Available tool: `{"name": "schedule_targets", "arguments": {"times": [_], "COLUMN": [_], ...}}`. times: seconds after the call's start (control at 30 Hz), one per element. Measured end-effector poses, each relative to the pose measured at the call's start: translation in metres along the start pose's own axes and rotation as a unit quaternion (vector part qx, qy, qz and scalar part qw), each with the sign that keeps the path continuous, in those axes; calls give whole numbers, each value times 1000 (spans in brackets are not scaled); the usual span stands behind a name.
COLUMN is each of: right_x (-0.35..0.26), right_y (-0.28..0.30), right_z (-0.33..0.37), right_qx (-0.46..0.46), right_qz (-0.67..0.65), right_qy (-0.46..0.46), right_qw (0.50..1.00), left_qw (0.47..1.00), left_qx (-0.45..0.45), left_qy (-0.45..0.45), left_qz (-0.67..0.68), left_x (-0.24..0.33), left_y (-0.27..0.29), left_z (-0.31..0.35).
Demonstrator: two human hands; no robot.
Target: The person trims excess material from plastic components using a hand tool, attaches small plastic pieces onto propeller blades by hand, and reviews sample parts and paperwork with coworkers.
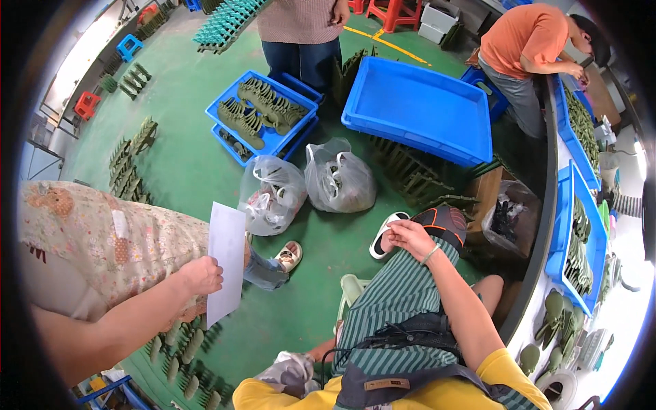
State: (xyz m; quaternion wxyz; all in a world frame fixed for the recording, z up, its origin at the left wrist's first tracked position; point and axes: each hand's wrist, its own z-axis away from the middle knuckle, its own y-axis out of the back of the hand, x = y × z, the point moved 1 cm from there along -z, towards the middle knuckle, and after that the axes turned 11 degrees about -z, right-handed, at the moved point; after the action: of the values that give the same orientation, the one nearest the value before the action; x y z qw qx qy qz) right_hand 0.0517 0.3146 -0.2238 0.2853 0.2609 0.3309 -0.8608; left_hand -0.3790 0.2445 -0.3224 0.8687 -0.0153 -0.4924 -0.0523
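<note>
My right hand (pixel 411 240) hovers by the knee of my green striped apron (pixel 389 294), its fingers loosely bent and partly apart. I see nothing in it. A thin band circles that wrist. At my left side, a strip of skin shows beside a bunched grey-and-white cloth (pixel 290 374); the fingers of my left hand are hidden there. To the left, a person in a floral apron (pixel 137 239) grips a white sheet of paper (pixel 226 263) upright in one hand (pixel 200 275).
Two tied plastic bags (pixel 340 179) stand on the green floor beyond my knees. Behind them are a blue tray of dark green parts (pixel 256 113) and a larger blue tray (pixel 417 109). A workbench with blue bins (pixel 570 239) runs along my right; a person in orange (pixel 523 41) leans over it.
</note>
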Motion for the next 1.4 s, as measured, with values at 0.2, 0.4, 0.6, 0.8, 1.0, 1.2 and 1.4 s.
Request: {"name": "schedule_targets", "arguments": {"times": [0.2,0.4,0.6,0.8,1.0,1.2,1.4], "right_x": [-12,-10,-124,-188,-113,-171,-270], "right_y": [-7,-6,-119,-188,-116,-134,-199], "right_z": [23,36,47,66,36,25,13], "right_qx": [-45,26,-180,-182,-150,-116,-69], "right_qz": [-92,-43,125,159,248,242,316], "right_qy": [34,19,210,404,216,357,316], "right_qw": [994,999,953,882,932,895,892], "left_qw": [997,993,986,975,964,957,947], "left_qx": [-36,3,51,95,130,152,175], "left_qy": [44,97,139,168,187,191,202], "left_qz": [49,62,83,110,136,156,180], "left_x": [32,23,14,14,14,17,20], "left_y": [4,5,-9,-25,-39,-42,-39], "left_z": [9,10,16,22,29,23,24]}}
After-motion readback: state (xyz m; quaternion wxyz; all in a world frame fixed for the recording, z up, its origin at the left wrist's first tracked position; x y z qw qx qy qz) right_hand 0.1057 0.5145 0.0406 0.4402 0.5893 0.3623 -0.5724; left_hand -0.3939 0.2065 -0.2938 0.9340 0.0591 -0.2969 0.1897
